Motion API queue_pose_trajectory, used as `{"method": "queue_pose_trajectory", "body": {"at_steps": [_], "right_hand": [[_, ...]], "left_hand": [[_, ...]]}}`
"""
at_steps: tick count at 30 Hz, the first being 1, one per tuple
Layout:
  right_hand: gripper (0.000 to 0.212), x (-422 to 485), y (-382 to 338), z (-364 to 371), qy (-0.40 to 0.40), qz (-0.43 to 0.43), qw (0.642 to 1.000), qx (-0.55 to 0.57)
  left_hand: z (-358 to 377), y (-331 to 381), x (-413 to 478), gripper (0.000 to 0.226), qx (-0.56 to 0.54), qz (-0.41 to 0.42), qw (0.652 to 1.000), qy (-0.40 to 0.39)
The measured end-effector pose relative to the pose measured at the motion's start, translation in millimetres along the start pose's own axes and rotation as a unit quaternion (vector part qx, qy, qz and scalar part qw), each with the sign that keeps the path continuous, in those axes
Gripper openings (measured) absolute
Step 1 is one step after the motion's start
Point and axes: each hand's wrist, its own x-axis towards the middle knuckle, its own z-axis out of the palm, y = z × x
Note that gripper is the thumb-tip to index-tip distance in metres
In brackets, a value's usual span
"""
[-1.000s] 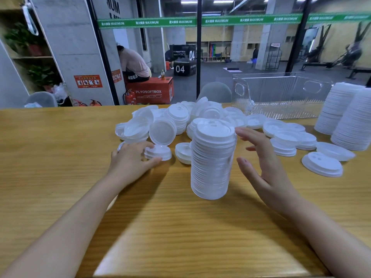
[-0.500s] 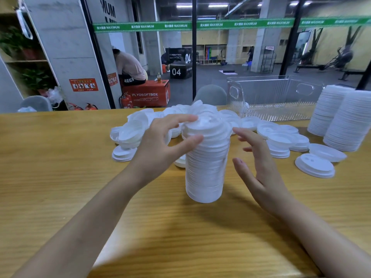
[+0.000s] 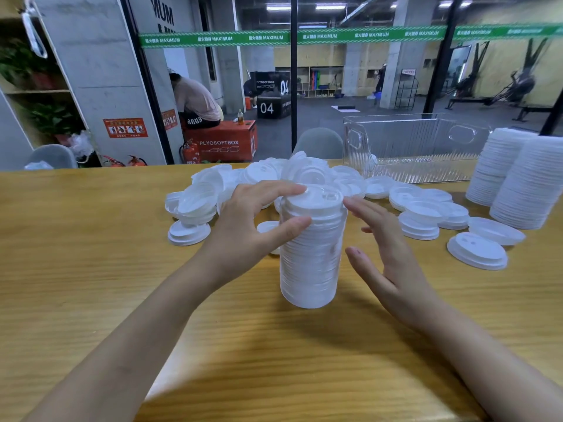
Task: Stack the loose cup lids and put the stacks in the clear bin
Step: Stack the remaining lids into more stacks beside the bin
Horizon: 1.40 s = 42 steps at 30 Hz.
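Our left hand [image 3: 243, 220] grips the top of the tall stack [image 3: 310, 263] between fingers and thumb; our right hand [image 3: 387, 257] hovers open just beside it. Beyond both hands, loose lids [image 3: 304, 175] lie scattered, and the clear bin [image 3: 411, 147] past the right hand shows no stacks inside, so we judge most work remains.

Lid stack [image 3: 310, 254] stands mid-bench [image 3: 91, 254], with the left grip [image 3: 253, 226] on its left side and top and the right grip [image 3: 387, 254] just to its right. Loose lids [image 3: 304, 175] lie behind it, spreading right, and the clear bin [image 3: 411, 147] sits behind those at back right. Two tall stacks [image 3: 530, 184] stand at far right, beside the bin.
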Motion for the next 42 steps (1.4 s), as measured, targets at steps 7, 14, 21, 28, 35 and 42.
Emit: {"method": "queue_pose_trajectory", "body": {"at_steps": [7,14,21,28,35,42], "right_hand": [[0.044,-0.8,-0.2,0.2,-0.001,0.001,1.000,0.005],[0.043,-0.7,-1.4,0.2,0.002,0.002,1.000,0.007],[0.046,-0.3,-1.6,0.3,-0.001,0.008,1.000,0.000],[0.047,0.0,-2.7,1.0,-0.008,0.018,1.000,0.009],[0.046,-0.6,-1.2,1.2,-0.012,0.019,1.000,0.014],[0.046,-0.8,-1.5,1.1,-0.011,0.017,1.000,0.016]], "left_hand": [[-8.0,-13.0,2.7,0.051,-0.027,-0.020,0.999,0.032],[-37.3,-99.0,6.8,0.044,0.174,-0.128,0.971,0.104],[-38.4,-151.3,9.9,0.059,0.328,-0.166,0.928,0.060],[-37.2,-159.1,12.2,0.045,0.361,-0.141,0.921,0.036],[-35.9,-120.1,3.3,0.053,0.294,-0.130,0.943,0.088],[-42.2,-91.8,1.2,0.056,-0.163,-0.222,0.956,0.104]]}}
